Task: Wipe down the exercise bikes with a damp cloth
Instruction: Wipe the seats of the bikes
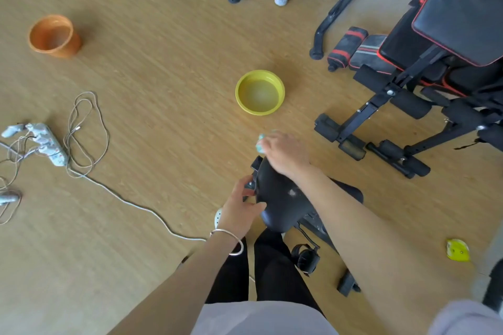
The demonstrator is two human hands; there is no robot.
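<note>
Wood flooring (163, 49) was shown. At centre, a cloth (260, 143) was gripped by the right hand (284, 153), the exercise bike (280, 198) by the left hand (241, 209).

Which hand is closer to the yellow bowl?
The right hand. It holds the cloth just short of the yellow bowl. The left hand is farther back, gripping the black bike.

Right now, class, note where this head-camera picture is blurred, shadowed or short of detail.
Head view: the right hand and its teal cloth are motion-smeared; the yellow basin casts only a soft shadow; the black exercise bike shows little surface detail; no harsh glare on the floor.
</note>
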